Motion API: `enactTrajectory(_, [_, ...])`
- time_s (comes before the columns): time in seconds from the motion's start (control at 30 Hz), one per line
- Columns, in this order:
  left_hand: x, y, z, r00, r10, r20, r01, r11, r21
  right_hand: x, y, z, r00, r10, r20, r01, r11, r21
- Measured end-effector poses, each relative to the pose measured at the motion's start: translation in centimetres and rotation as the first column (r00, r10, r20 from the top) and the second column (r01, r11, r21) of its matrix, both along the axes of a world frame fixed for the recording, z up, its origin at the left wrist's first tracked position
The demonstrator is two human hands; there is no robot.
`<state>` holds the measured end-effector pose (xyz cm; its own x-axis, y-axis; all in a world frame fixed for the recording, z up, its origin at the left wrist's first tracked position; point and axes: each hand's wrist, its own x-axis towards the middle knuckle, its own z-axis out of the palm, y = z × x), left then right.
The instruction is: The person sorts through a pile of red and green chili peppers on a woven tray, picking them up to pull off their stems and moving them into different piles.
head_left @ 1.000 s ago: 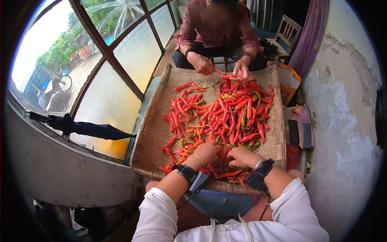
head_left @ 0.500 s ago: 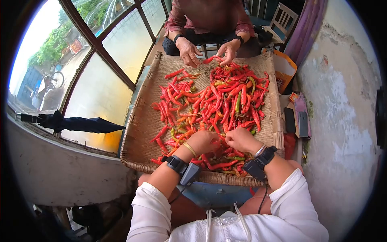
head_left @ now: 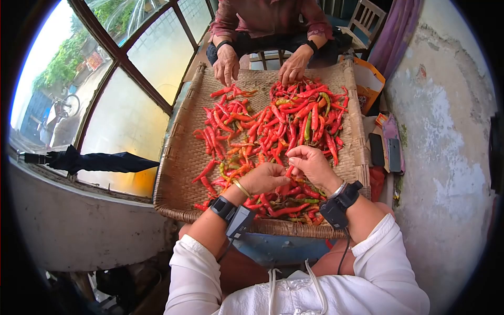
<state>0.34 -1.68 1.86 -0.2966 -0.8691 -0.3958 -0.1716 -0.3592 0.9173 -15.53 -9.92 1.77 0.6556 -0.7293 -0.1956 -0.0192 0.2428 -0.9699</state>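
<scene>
Many red chili peppers, with a few green and orange ones among them, lie in a wide woven basket. My left hand is over the near part of the peppers, fingers closed around the lower end of a red pepper. Close beside it on the right, my right hand pinches the upper part of that same small red pepper. The two hands nearly touch. Beneath them, the near pile of peppers reaches the basket's front rim.
Across the basket a person in a red shirt has both hands over the far peppers. A folded umbrella lies on the left window ledge. Two phones and an orange bag are at the right.
My right hand has risen a little and turned, and a red pepper now shows between my hands. The other person's hands have separated and lowered to the peppers. The view has shifted slightly.
</scene>
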Motion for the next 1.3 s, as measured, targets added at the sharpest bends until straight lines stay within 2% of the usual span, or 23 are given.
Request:
enactTrajectory(0.07, [1.5, -0.3, -0.3, 0.996, 0.071, -0.044, -0.072, 0.997, -0.010, -0.4, -0.8, 0.7, 0.998, -0.070, 0.006, 0.070, 0.997, -0.011])
enactTrajectory(0.1, [2.3, -0.5, -0.2, 0.986, 0.143, -0.087, -0.145, 0.989, -0.016, -0.5, -1.7, 0.6, 0.980, -0.173, -0.098, 0.160, 0.979, -0.130])
enactTrajectory(0.13, [2.8, -0.7, 0.1, 0.900, 0.370, -0.232, -0.382, 0.924, -0.010, -0.8, -2.6, -0.1, 0.964, -0.245, -0.103, 0.223, 0.956, -0.190])
enactTrajectory(0.17, [3.3, -1.0, 0.4, 0.743, 0.560, -0.366, -0.591, 0.806, 0.032, -1.2, -3.5, -1.1, 0.943, -0.317, -0.103, 0.284, 0.926, -0.248])
enactTrajectory(0.2, [3.9, -1.4, 0.5, 0.554, 0.656, -0.513, -0.738, 0.672, 0.063, -1.2, -4.0, -1.3, 0.926, -0.349, -0.146, 0.290, 0.902, -0.321])
enactTrajectory(0.23, [4.5, -1.4, 0.9, 0.516, 0.693, -0.502, -0.764, 0.638, 0.095, -1.2, -4.0, -1.4, 0.925, -0.351, -0.142, 0.291, 0.899, -0.326])
enactTrajectory(0.3, [4.6, -1.3, 0.5, 0.523, 0.719, -0.459, -0.761, 0.636, 0.129, -1.4, -3.5, -1.2, 0.937, -0.174, -0.302, 0.074, 0.946, -0.316])
enactTrajectory(0.33, [4.3, -1.3, -0.1, 0.591, 0.692, -0.415, -0.726, 0.680, 0.102, -1.1, -3.8, -2.7, 0.916, -0.167, -0.364, -0.037, 0.870, -0.492])
enactTrajectory(0.43, [2.6, -1.2, -0.6, 0.770, 0.557, -0.311, -0.564, 0.822, 0.077, -1.2, -3.8, -4.5, 0.892, -0.107, -0.439, -0.168, 0.823, -0.542])
enactTrajectory(0.63, [1.0, -1.1, -1.8, 0.870, 0.429, -0.244, -0.434, 0.900, 0.034, -1.4, -4.0, -5.3, 0.859, -0.134, -0.495, -0.196, 0.807, -0.558])
enactTrajectory(0.7, [0.9, -1.3, -2.1, 0.876, 0.415, -0.244, -0.418, 0.907, 0.041, -1.4, -4.1, -5.0, 0.920, -0.010, -0.392, -0.165, 0.897, -0.410])
enactTrajectory(0.77, [0.9, -1.4, -2.7, 0.885, 0.415, -0.212, -0.423, 0.906, 0.008, -0.7, -1.6, -0.7, 0.986, 0.057, -0.155, -0.063, 0.997, -0.039])
enactTrajectory(0.83, [0.6, -1.3, -2.4, 0.890, 0.419, -0.182, -0.429, 0.903, -0.018, -0.2, 0.0, -0.3, 0.990, 0.131, -0.058, -0.132, 0.991, -0.011])
enactTrajectory(0.87, [0.4, -1.2, -1.9, 0.895, 0.419, -0.153, -0.426, 0.904, -0.015, -0.2, 0.8, 0.3, 0.978, 0.195, -0.077, -0.198, 0.980, -0.032])
enactTrajectory(0.9, [0.3, -1.0, -1.6, 0.900, 0.419, -0.124, -0.422, 0.906, -0.006, -0.1, 1.3, 0.3, 0.955, 0.260, -0.140, -0.284, 0.939, -0.193])
enactTrajectory(0.97, [0.5, -0.9, -2.9, 0.908, 0.391, -0.149, -0.397, 0.918, -0.014, -0.3, 1.3, -0.4, 0.937, 0.250, -0.243, -0.332, 0.851, -0.407])
enactTrajectory(1.03, [0.5, -1.1, -2.8, 0.929, 0.365, -0.061, -0.365, 0.931, 0.014, -0.4, 0.0, -0.4, 0.902, 0.325, -0.284, -0.409, 0.855, -0.319])
enactTrajectory(1.07, [0.6, -1.1, -2.7, 0.940, 0.324, -0.103, -0.323, 0.946, 0.022, -0.4, -0.5, -1.4, 0.919, 0.263, -0.293, -0.328, 0.923, -0.200])
enactTrajectory(1.1, [0.6, -1.0, -3.0, 0.940, 0.325, -0.105, -0.325, 0.946, 0.025, -0.5, -1.1, -1.0, 0.899, 0.203, -0.389, -0.326, 0.902, -0.284])
enactTrajectory(1.17, [0.6, -1.1, -3.8, 0.931, 0.357, -0.073, -0.360, 0.932, -0.039, -0.7, -1.8, -1.6, 0.919, -0.014, -0.394, -0.208, 0.832, -0.515])
enactTrajectory(1.2, [0.6, -1.1, -3.6, 0.931, 0.356, -0.075, -0.360, 0.932, -0.041, -0.7, -1.9, -2.0, 0.919, -0.015, -0.395, -0.208, 0.831, -0.516])
enactTrajectory(1.27, [0.4, -1.0, -3.0, 0.926, 0.364, -0.097, -0.370, 0.928, -0.047, -0.8, -1.9, -2.8, 0.911, -0.146, -0.385, -0.179, 0.700, -0.691])
enactTrajectory(1.3, [0.3, -0.9, -2.3, 0.926, 0.365, -0.100, -0.371, 0.928, -0.047, -1.0, -1.7, -2.6, 0.911, -0.146, -0.387, -0.181, 0.699, -0.691])
